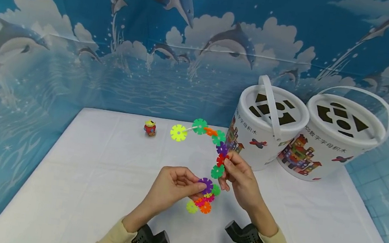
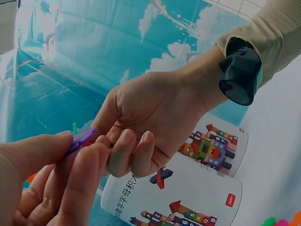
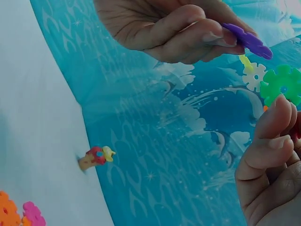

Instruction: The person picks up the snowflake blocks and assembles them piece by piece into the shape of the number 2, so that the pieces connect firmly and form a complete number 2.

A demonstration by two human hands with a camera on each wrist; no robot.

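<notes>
My left hand (image 1: 177, 182) pinches a single purple snowflake disc (image 1: 206, 185) between thumb and fingers, its notched edge showing in the right wrist view. My right hand (image 1: 243, 180) grips a curved chain of interlocked snowflake discs at its red disc (image 1: 220, 160). A green disc (image 1: 217, 171) sits at the chain's lower end, close above the purple one. Upward from the red disc run purple, green, orange, green (image 1: 200, 126) and white pieces, ending in a yellow disc (image 1: 179, 133) at far left. Loose discs (image 1: 205, 207) lie below the left hand, partly hidden.
Two white lidded buckets, one nearer the middle (image 1: 251, 136) and one on the right (image 1: 307, 151), stand at the back right with handles raised. A small toy figure in red (image 1: 150, 128) stands near the table's back edge. A dolphin-print cloth (image 1: 141, 78) hangs behind.
</notes>
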